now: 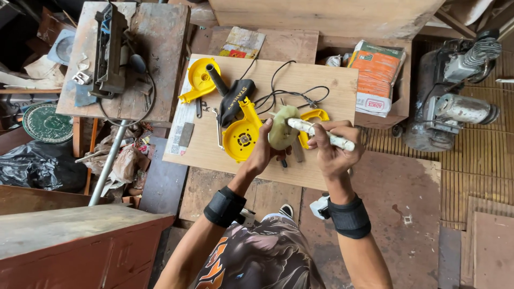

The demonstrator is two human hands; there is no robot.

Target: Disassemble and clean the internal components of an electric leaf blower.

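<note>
We count three yellow housing parts (242, 136) on the desk (332, 85); left hand (263, 152) fingers pinch one greenish disc (282, 127), right hand (333, 147) fingers grip one white tube (321, 134).

Premises: a cluttered repair or woodworking workshop. The evidence is set out relative to the plywood work board (321, 85) at centre. On the board lie the opened yellow housing halves of a power tool (242, 136), with a loose black cable (289, 93). Left of the board stands a worn wooden bench (160, 48) carrying a heavy metal machine (110, 51). Right of the board sits an air compressor (455, 101) on slatted flooring. Behind the board, an orange and white sack (377, 75) rests in a wooden crate. Scrap boards cover the floor below the board.
</note>
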